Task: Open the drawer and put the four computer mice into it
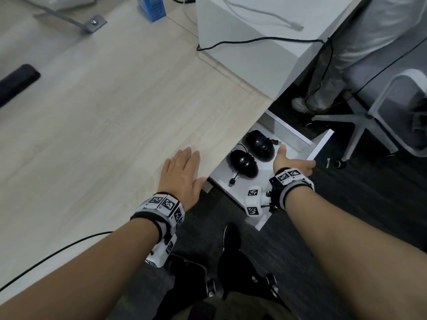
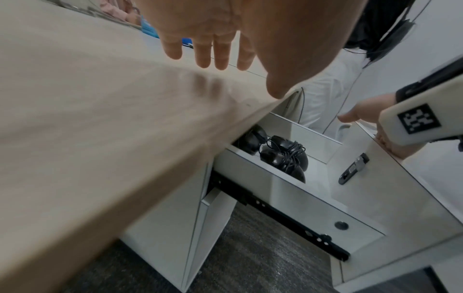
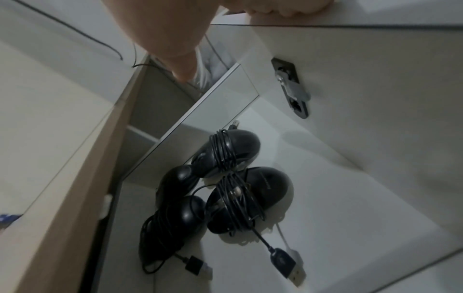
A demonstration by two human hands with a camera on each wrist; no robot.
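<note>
We are holding the top edge of the drawer (image 1: 320,144) front with our right hand (image 1: 291,162), its grip curled over that edge with the thumb sticking out, while our left hand (image 1: 182,172) is lying flat and open on the bench (image 1: 104,116) just left of the drawer. All four mice look to be inside, so we are thinking the good way now is to push slowly and straight, keeping fingers and plugs out of the gap. The four black mice (image 3: 220,190) are sitting bunched together near the left side of the white drawer, with their cords wrapped around them and plugs (image 3: 288,265) hanging loose.
</note>
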